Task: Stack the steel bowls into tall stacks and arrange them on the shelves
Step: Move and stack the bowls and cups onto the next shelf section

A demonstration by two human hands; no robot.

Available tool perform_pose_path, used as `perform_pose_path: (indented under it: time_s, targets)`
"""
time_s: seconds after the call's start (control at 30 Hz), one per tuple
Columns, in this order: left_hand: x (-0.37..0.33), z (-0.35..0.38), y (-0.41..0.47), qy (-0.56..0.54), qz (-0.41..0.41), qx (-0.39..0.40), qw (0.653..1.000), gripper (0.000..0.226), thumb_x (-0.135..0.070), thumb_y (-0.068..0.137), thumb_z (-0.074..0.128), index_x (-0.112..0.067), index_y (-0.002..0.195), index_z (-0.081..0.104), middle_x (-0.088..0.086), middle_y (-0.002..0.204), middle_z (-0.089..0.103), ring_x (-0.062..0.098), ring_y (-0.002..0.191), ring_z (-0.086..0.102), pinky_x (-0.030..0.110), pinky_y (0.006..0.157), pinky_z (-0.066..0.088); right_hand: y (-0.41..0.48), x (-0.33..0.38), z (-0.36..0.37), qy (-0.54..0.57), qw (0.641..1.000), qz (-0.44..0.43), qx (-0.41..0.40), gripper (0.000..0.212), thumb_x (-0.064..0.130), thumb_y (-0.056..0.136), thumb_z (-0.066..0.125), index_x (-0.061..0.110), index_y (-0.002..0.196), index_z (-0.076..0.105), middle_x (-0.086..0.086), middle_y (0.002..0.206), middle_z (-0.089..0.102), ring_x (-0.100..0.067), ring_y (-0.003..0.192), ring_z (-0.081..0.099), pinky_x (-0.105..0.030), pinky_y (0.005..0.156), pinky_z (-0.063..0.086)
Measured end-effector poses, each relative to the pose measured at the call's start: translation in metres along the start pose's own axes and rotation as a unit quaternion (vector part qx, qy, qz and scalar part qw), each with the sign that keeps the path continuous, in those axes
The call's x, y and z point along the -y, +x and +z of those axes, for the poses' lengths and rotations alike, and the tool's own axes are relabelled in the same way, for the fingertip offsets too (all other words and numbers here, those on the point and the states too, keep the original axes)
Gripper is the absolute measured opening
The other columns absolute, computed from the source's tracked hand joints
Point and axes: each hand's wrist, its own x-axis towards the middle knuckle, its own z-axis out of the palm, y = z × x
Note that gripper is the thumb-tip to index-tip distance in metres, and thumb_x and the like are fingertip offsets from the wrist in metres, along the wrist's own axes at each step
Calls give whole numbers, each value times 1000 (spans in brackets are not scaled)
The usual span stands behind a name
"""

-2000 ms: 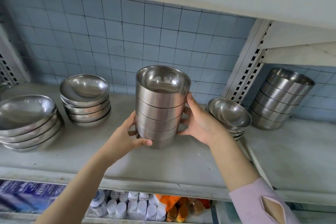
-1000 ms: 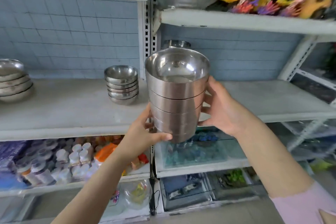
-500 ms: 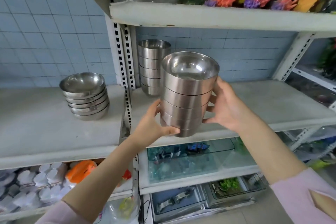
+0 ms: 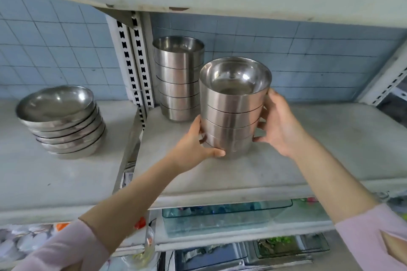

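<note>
Both hands, left (image 4: 193, 143) & right (image 4: 279, 125), are gripping steel bowl stack (image 4: 233, 108), setting it on shelf (image 4: 308, 160) just front-right of placed tall stack (image 4: 178, 77). Shallow bowl stack (image 4: 61, 121) left of upright is looking unsorted.

I see both hands on a stack of straight-sided steel bowls (image 4: 231, 114): left hand (image 4: 193, 147) wraps the base, thumb across the front, right hand (image 4: 279, 125) flat against the other side. Stack sits low over the right shelf (image 4: 286, 160) (can't tell if its base touches). Just behind-left, a second tall stack (image 4: 178, 79) stands by the slotted upright (image 4: 134, 59). On the left shelf (image 4: 33, 174), a pile of shallow wide bowls (image 4: 63, 121). Pink sleeves at both wrists.
</note>
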Motion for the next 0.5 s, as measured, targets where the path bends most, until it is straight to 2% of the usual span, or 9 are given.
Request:
perform_pose_path:
  time_s: [0.07, 0.13, 0.2, 0.27, 0.4, 0.5]
  targets:
    - [-1, 2, 14, 13, 3, -11, 1000, 113, -35, 58, 91, -29, 147, 21, -15, 135, 51, -1, 120, 52, 29, 107, 42, 15, 2, -6, 6, 1000, -6, 6, 67, 70, 75, 39, 38, 131, 54, 9, 110, 64, -20, 102, 57, -49, 87, 48]
    - [-4, 5, 28, 22, 16, -18, 999, 95, -25, 64, 90, -28, 137, 30, -22, 124, 54, -8, 110, 54, 26, 105, 43, 30, 5, -15, 15, 1000, -7, 14, 59, 70, 83, 37, 38, 130, 55, 9, 110, 65, -21, 106, 57, -54, 94, 46]
    - [-7, 6, 42, 27, 20, -27, 999, 101, -28, 63, 90, -26, 142, 28, -17, 131, 54, -1, 116, 55, 29, 107, 43, 47, 7, -24, 35, 999, 3, 19, 53, 68, 91, 33, 38, 129, 55, 14, 96, 67, -21, 100, 58, -54, 95, 44]
    - [-8, 8, 52, 30, 22, -25, 999, 101, -26, 67, 88, -27, 147, 25, -17, 134, 53, -1, 117, 56, 27, 106, 43, 60, 9, -35, 54, 998, 16, 27, 51, 66, 93, 31, 37, 127, 56, 14, 87, 64, -20, 94, 57, -52, 94, 44]
    - [-8, 11, 64, 23, 22, -31, 999, 93, -20, 72, 85, -31, 145, 27, -21, 128, 56, -11, 107, 59, 23, 99, 48, 78, 8, -47, 36, 997, 4, 71, 50, 68, 90, 39, 39, 127, 55, 9, 110, 63, -23, 105, 56, -60, 96, 44]
    - [-4, 13, 73, 26, 22, -41, 999, 94, -23, 72, 84, -31, 145, 26, -20, 128, 57, -13, 105, 59, 24, 99, 49, 86, 2, -50, -31, 994, -40, 100, 65, 68, 71, 69, 47, 129, 49, 17, 128, 61, -20, 118, 58, -64, 96, 45]
